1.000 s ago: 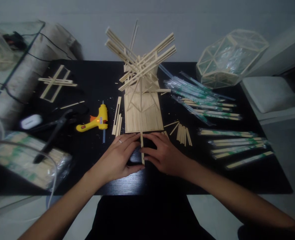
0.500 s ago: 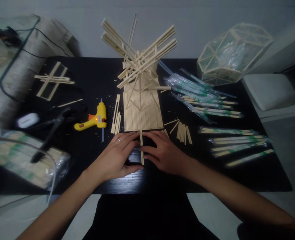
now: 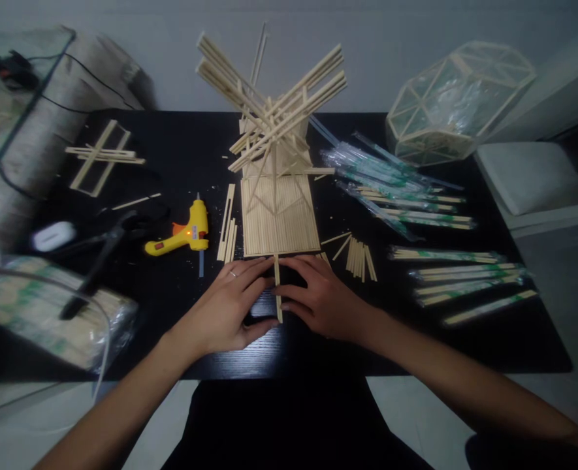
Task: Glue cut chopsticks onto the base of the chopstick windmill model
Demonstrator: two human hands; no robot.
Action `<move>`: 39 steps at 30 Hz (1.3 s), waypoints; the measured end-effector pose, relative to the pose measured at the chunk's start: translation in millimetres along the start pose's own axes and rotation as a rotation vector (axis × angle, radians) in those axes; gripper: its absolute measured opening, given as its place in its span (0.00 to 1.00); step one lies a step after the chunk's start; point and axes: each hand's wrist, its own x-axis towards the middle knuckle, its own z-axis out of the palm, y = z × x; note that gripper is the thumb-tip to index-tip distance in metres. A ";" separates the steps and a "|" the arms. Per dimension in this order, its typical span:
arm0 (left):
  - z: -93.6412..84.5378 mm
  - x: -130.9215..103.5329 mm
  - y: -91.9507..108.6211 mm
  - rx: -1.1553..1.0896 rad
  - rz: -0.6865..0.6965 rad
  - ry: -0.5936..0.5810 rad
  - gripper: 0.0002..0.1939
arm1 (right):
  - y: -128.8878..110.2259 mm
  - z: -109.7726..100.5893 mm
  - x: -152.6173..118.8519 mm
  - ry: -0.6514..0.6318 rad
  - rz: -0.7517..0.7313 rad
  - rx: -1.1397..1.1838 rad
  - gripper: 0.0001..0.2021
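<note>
A short length of wooden sticks (image 3: 277, 290) lies on the black table, pointing from the front edge of a windmill model toward me. My left hand (image 3: 237, 300) presses its fingertips and thumb against the left side of the sticks. From the right side, the fingertips of my right hand (image 3: 321, 297) press against them too. Just beyond my fingers stands the windmill model (image 3: 281, 228), built of wooden sticks on a slatted base, its crossed blades rising at the back. Whether the sticks are fixed to the base I cannot tell.
Left of the model lie a yellow glue gun (image 3: 191, 232), cut sticks (image 3: 228, 228), a stick frame (image 3: 103, 156) and a bagged bundle (image 3: 58, 307). To the right are short sticks (image 3: 360, 258), wrapped chopsticks (image 3: 465, 274) and a faceted clear-sided container (image 3: 460, 104).
</note>
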 end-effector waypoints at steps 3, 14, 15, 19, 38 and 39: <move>0.0 -0.2 -0.2 -0.002 -0.004 -0.004 0.23 | -0.4 -0.2 0.2 -0.004 0.003 -0.004 0.11; 1.3 -0.8 0.8 -0.023 -0.018 0.021 0.24 | 0.1 0.4 -1.1 -0.011 0.011 -0.001 0.11; 1.5 -0.8 0.5 -0.025 -0.018 0.023 0.23 | 0.1 0.3 -1.2 -0.014 0.012 -0.001 0.12; 1.7 -1.5 -0.2 -0.025 -0.020 0.018 0.23 | 0.2 0.5 -1.5 -0.019 0.017 0.001 0.12; 8.3 -0.9 2.2 0.027 -0.018 0.046 0.23 | 1.0 -0.3 -0.5 -0.022 0.010 -0.017 0.12; 8.2 -0.9 2.2 0.026 -0.019 0.043 0.23 | 1.0 -0.5 -0.4 -0.021 0.010 -0.016 0.12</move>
